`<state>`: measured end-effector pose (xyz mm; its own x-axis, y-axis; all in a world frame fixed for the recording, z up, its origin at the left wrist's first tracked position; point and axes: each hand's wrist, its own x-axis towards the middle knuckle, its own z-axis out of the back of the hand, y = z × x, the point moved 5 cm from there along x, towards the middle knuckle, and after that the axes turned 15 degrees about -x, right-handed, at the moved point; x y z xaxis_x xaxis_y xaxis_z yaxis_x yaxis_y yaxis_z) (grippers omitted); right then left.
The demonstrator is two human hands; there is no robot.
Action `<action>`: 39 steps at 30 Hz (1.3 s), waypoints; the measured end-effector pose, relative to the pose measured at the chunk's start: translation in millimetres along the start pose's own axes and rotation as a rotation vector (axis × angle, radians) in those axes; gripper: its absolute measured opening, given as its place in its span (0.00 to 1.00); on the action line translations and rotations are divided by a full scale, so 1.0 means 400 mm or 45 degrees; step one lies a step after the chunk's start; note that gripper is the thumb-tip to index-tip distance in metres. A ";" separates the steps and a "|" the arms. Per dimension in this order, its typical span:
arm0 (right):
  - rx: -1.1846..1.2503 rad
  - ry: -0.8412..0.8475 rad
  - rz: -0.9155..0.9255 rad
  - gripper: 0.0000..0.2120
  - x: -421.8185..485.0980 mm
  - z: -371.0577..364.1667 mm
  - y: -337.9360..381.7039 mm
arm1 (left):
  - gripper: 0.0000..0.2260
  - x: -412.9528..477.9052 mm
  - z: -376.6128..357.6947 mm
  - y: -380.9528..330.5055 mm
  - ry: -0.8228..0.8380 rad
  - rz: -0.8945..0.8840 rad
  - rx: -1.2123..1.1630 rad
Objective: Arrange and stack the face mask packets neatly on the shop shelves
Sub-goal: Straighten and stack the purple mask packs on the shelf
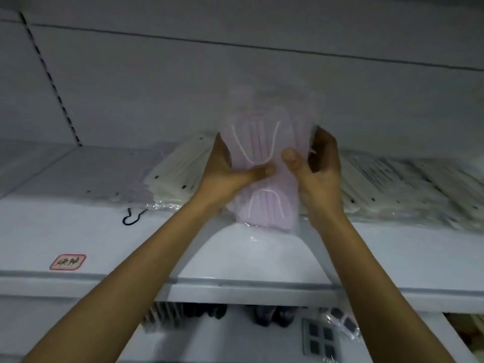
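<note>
A clear packet of pink face masks (264, 142) with white ear loops stands upright just above the white shelf (78, 226), near its middle. My left hand (230, 169) grips its left edge, thumb pressed across the front. My right hand (317, 163) holds the right edge with its thumb on the front and fingers curled behind. A stack of cream-white mask packets (180, 174) lies left of the pink packet. More white packets (398, 189) lie spread to the right. The packet's top is blurred.
A black cord (132, 217) lies on the shelf by the left stack. A red-bordered label (68, 262) sticks on the shelf front. On the lower shelf sit dark items (272, 315) and a packet of dark squares (322, 336). A slotted upright (49, 79) runs up the back left.
</note>
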<state>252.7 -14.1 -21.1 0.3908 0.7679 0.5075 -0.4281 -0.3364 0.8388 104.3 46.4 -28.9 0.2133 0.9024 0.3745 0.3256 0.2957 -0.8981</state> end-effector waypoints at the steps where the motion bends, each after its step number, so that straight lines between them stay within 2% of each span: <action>1: -0.020 0.058 -0.033 0.45 -0.011 0.002 -0.016 | 0.34 -0.011 0.009 0.012 0.005 0.005 0.027; 2: -0.026 0.115 -0.088 0.44 -0.022 0.001 -0.030 | 0.34 -0.022 0.012 0.019 0.013 0.008 0.072; 4: -0.053 0.171 -0.132 0.34 -0.037 -0.011 -0.034 | 0.32 -0.041 -0.004 0.016 0.035 -0.019 0.138; 6: -0.024 0.107 -0.094 0.24 -0.037 -0.010 -0.020 | 0.32 -0.041 -0.015 -0.007 -0.003 -0.111 0.148; 7: -0.014 0.085 -0.055 0.23 -0.033 -0.005 -0.012 | 0.33 -0.040 -0.016 -0.022 -0.021 -0.138 0.148; 10: 0.057 0.134 -0.100 0.25 -0.042 -0.005 -0.032 | 0.31 -0.050 -0.003 -0.002 0.030 -0.071 0.164; 13: 0.147 0.434 -0.341 0.38 -0.088 -0.057 -0.087 | 0.33 -0.078 0.011 0.066 0.071 0.124 0.175; 15: 0.170 0.521 -0.346 0.37 -0.094 -0.070 -0.086 | 0.32 -0.090 0.023 0.072 -0.001 0.155 0.130; 17: 0.108 0.509 -0.281 0.27 -0.088 -0.065 -0.065 | 0.26 -0.102 0.035 0.051 -0.078 0.112 0.092; 20: 0.005 0.458 -0.177 0.22 -0.112 -0.059 -0.010 | 0.22 -0.150 0.058 0.012 -0.170 0.085 -0.050; 23: -0.091 0.256 -0.050 0.23 -0.173 -0.080 0.038 | 0.19 -0.200 0.087 -0.014 -0.233 0.096 -0.205; 26: -0.070 -0.019 -0.041 0.31 -0.239 -0.116 0.052 | 0.18 -0.242 0.154 -0.047 -0.342 0.134 -0.501; 28: 0.130 0.022 -0.165 0.43 -0.285 -0.181 0.071 | 0.21 -0.275 0.229 -0.077 -0.387 0.138 -0.712; 30: 0.349 0.253 -0.280 0.53 -0.336 -0.290 0.126 | 0.23 -0.319 0.312 -0.116 -0.387 0.103 -0.791; 31: 0.442 0.382 -0.281 0.52 -0.367 -0.351 0.162 | 0.24 -0.345 0.354 -0.137 -0.383 0.092 -0.786; 34: 0.677 0.575 -0.299 0.31 -0.471 -0.512 0.264 | 0.30 -0.444 0.494 -0.209 -0.459 0.018 -0.744; 39: 0.892 0.774 -0.465 0.33 -0.669 -0.745 0.410 | 0.54 -0.619 0.806 -0.355 -0.707 -0.143 -0.898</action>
<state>-165.2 -112.4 -78.2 -0.1647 0.9712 0.1720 0.2891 -0.1191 0.9498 -291.6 -117.8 -68.5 -0.2694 0.9553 0.1214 0.8459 0.2950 -0.4444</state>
